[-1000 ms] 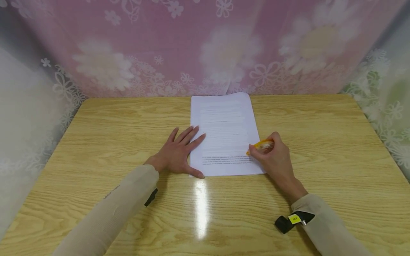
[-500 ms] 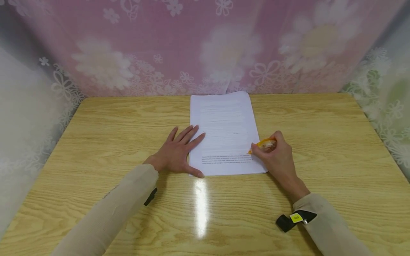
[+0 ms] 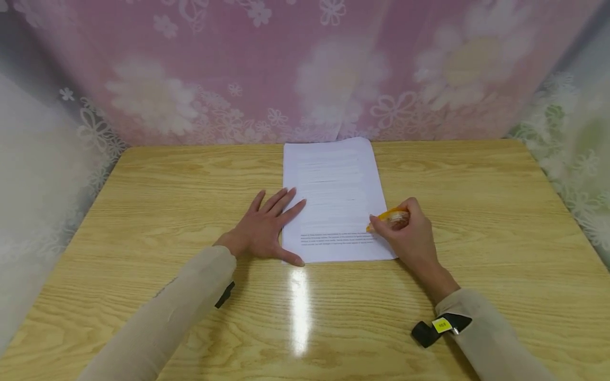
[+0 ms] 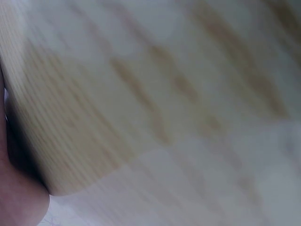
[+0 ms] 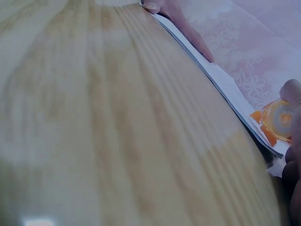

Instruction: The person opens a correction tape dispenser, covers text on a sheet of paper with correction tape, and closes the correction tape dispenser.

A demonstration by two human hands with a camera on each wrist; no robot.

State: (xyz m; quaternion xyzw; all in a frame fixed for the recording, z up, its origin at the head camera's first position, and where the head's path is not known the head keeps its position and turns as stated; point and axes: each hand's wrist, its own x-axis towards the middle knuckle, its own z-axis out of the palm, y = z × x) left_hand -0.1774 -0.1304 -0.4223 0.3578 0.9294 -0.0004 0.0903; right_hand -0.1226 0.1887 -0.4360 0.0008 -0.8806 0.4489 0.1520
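A stack of white paper lies on the table, its top sheet streaked with white bands and bearing several lines of small print near the bottom. My left hand lies flat with fingers spread across the sheet's lower left edge, thumb by the bottom corner. At the right edge my right hand pinches an orange and clear correction tape dispenser, its tip right at the end of the top printed line. The right wrist view shows the dispenser's round clear side low over the paper. Only part of the left hand shows in the left wrist view.
The wood-grain table extends on both sides of the paper. A pink flowered curtain hangs behind its far edge, with pale flowered cloth at the sides. A bright light reflection falls in front of the paper.
My right hand with the correction tape dispenser shifts slightly right, then back left to the end of the printed line. The left hand and the paper stay in place.
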